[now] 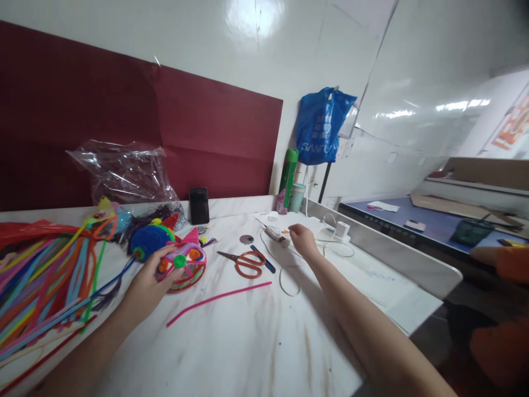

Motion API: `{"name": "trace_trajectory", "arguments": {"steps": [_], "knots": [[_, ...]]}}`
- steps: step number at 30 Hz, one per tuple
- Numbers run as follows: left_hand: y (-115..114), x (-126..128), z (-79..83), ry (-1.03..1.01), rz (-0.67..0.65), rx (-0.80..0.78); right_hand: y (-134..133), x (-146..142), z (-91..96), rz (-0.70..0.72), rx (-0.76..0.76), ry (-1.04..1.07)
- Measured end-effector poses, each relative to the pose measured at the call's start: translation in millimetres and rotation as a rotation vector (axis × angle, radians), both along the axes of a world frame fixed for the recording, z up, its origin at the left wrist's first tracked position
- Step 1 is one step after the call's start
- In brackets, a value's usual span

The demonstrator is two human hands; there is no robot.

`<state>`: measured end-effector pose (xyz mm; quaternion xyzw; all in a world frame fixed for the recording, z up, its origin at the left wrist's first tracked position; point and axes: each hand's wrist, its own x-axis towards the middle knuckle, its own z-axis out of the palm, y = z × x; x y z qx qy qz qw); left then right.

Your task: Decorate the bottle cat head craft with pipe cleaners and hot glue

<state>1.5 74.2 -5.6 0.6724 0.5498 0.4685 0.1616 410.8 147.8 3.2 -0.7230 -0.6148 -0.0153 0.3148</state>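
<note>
1. You have a white, marbled table (248, 342) in front of you, with streaks of grey and brown.
2. On your left, a bundle of many-coloured pipe cleaners (52, 275) spreads across it.
3. Nearer the middle, a single pink pipe cleaner (219, 301) lies slightly bent.
4. Beyond that you have orange-handled scissors (248, 264), tips pointing left, with a dark blue strip (269, 266) beside the handles and a small round disc (247, 239) behind.
5. To your right lie a white corded tool (276, 236) and flat white paper (397, 300).
6. At the back, you see a dark phone (199, 205) standing upright and a pale cup (296, 198).
</note>
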Motion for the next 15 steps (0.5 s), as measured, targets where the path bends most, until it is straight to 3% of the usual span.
{"name": "trace_trajectory", "arguments": {"steps": [8,15], "knots": [[2.3,-3.3,-2.8,0.009,-0.005,0.008,24.8,17.3,-4.3,0.089,-0.265,-0.405],[-8.6,3.8,-0.1,-0.057,-0.067,0.052,28.6,27.6,-14.4,0.258,-0.283,-0.57]]}}
